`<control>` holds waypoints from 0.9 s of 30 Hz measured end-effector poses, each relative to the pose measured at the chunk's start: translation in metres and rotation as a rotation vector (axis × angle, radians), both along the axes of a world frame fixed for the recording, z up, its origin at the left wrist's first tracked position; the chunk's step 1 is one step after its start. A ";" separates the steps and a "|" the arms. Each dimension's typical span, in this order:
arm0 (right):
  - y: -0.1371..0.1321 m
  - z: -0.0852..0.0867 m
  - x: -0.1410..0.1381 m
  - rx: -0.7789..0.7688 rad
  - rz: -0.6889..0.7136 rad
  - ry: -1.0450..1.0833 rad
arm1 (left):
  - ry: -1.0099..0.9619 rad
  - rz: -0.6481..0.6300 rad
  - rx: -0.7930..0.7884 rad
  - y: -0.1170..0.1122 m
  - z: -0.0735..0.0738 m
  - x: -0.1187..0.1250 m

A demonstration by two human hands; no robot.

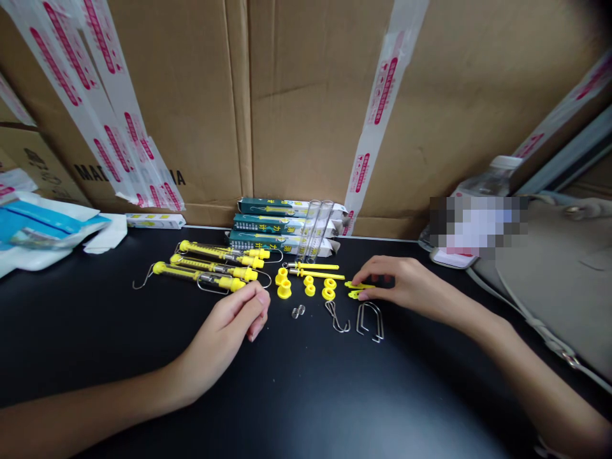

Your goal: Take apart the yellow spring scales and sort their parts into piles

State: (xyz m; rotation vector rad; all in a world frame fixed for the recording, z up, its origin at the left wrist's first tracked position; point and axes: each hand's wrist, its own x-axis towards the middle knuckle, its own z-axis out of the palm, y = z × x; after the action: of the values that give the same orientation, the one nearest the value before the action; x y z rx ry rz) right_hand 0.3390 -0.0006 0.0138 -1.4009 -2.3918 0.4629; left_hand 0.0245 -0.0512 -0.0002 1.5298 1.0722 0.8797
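Note:
My left hand (229, 325) rests on the black table (296, 395) with its fingers loosely curled; nothing shows in it. Just beyond it lie three assembled yellow spring scales (210, 268) with metal hooks. My right hand (399, 284) lies palm down, its fingertips pressing on small flat yellow pieces (356, 290). Between the hands lie several yellow caps (306, 287), two yellow rods (315, 269), small metal hooks (337, 317), a wire bail (370, 320) and a small metal ring (298, 311). Two clear tubes (315, 229) lean on the boxes behind.
Three green product boxes (272, 231) are stacked against a taped cardboard carton wall (306, 102). White and blue packaging (43, 226) lies at far left. A plastic bottle (488, 182) and a grey bag (549, 280) sit at right.

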 end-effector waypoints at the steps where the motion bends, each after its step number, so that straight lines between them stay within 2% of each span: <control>1: 0.000 0.001 0.000 0.002 0.000 -0.005 | 0.003 -0.002 0.003 0.000 0.000 0.000; 11: 0.000 -0.001 0.002 -0.014 -0.046 -0.028 | 0.023 -0.005 0.010 0.000 0.000 -0.001; 27: -0.007 0.002 -0.006 -0.028 -0.037 -0.080 | 0.036 0.000 0.018 0.000 0.000 -0.001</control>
State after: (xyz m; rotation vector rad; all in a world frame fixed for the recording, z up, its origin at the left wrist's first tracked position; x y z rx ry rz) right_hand 0.3332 -0.0078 0.0161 -1.4998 -2.4258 0.4403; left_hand 0.0232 -0.0510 -0.0007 1.5658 1.0925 0.8673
